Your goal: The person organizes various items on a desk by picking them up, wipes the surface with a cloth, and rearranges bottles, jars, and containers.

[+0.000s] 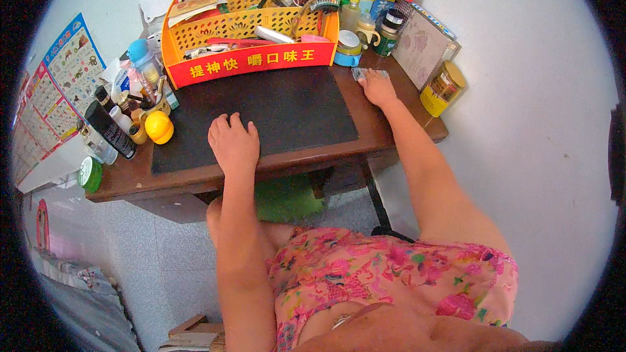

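My left hand (235, 143) lies palm down on the black desk mat (280, 104), its fingers spread and nothing in them. At the desk's right side, my right hand (378, 88) is closed over a small clear plastic item (358, 73), perhaps a flat box or packet; the fingers partly cover it. Just beyond that hand stand a round jar with a blue base (348, 49) and a dark-lidded bottle (390, 31).
A red and yellow display box (251, 62) full of odds and ends stands at the back. Bottles and a yellow rounded object (159, 128) crowd the left side. On the right are a yellow-labelled jar (443, 88) and a leaning notebook (420, 45), beside a white wall.
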A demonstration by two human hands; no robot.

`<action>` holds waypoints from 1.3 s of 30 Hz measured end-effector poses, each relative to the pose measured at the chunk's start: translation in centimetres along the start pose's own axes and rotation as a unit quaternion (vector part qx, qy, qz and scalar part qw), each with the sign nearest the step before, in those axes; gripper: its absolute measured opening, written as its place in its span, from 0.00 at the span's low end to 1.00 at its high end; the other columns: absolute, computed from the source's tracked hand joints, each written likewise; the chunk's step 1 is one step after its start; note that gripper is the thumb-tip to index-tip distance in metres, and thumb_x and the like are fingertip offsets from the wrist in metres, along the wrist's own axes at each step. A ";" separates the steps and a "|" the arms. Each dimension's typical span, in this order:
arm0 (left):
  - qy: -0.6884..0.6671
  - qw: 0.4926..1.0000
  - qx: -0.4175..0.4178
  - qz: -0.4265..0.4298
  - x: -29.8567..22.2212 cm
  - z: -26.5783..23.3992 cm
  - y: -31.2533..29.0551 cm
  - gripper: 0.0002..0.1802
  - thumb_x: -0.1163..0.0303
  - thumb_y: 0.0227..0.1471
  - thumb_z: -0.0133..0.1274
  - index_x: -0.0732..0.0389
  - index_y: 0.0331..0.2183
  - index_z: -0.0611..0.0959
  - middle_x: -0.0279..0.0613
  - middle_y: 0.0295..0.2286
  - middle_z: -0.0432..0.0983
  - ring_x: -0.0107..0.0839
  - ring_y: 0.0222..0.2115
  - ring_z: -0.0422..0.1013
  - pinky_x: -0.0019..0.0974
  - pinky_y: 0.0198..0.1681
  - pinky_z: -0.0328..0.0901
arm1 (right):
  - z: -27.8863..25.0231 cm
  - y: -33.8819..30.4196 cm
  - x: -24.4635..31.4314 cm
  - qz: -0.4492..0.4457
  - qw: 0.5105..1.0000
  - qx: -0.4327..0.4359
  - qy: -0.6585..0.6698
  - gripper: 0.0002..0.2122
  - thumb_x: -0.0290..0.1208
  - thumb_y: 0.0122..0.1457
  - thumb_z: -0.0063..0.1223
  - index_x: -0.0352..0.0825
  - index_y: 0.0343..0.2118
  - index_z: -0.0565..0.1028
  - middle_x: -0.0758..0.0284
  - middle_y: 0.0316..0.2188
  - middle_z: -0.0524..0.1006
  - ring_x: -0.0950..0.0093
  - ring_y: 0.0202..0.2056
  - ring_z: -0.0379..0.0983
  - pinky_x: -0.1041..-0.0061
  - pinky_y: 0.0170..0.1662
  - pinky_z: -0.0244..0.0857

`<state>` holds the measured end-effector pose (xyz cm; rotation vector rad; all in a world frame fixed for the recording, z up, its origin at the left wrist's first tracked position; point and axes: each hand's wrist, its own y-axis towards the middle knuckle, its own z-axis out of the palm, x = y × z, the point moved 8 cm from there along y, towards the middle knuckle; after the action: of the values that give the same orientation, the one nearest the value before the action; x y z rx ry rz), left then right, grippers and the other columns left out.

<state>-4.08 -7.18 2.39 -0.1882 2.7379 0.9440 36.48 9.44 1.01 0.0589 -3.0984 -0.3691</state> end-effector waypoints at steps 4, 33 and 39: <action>0.002 1.000 -0.012 0.001 0.4 -0.5 -0.2 0.23 0.57 0.57 0.57 0.61 0.49 0.81 0.50 0.51 0.73 0.48 0.56 0.66 0.50 0.62 0.59 | -1.4 -6.6 2.4 -0.073 0.996 -0.016 0.043 0.25 0.45 0.70 0.41 0.34 0.63 0.68 0.55 0.65 0.67 0.56 0.67 0.59 0.51 0.69 0.50; 0.004 0.999 0.038 0.008 -0.5 -0.1 0.3 0.23 0.57 0.57 0.56 0.60 0.50 0.81 0.50 0.52 0.73 0.47 0.57 0.66 0.49 0.62 0.59 | 1.4 3.3 -9.3 0.011 1.000 0.017 -0.017 0.26 0.47 0.71 0.35 0.36 0.64 0.66 0.58 0.68 0.63 0.54 0.67 0.58 0.52 0.68 0.53; 0.009 0.999 0.048 0.012 0.2 0.3 0.0 0.23 0.56 0.59 0.55 0.60 0.51 0.81 0.51 0.54 0.73 0.48 0.58 0.65 0.49 0.63 0.58 | -0.9 -8.8 -7.7 -0.118 0.987 -0.074 0.076 0.23 0.42 0.71 0.40 0.36 0.63 0.68 0.60 0.65 0.67 0.56 0.67 0.60 0.54 0.71 0.47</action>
<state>-4.18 -7.03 2.08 -0.1466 2.7995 0.8197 44.48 0.97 -0.36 0.4332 -2.9092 -0.5698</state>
